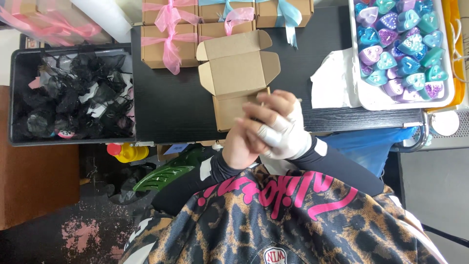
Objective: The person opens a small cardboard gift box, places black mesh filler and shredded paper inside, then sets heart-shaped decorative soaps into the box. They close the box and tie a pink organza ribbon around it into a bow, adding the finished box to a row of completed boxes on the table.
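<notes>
My left hand [241,145] and my right hand [287,128] are pressed together just above the near edge of a black table [171,105]. White wrapping covers the fingers and palm of my right hand. My left hand's fingers lie across it. Whether anything sits between them is hidden. Directly behind my hands stands a small brown cardboard box [238,68], its lid and side flaps folded open; my hands cover its near corner.
Closed brown boxes tied with pink ribbon [163,44] and blue ribbon [288,12] line the table's far edge. A white tray [372,101] of heart-shaped purple and teal pieces sits at right, next to white paper [332,80]. A black bin [73,93] of dark pouches stands left.
</notes>
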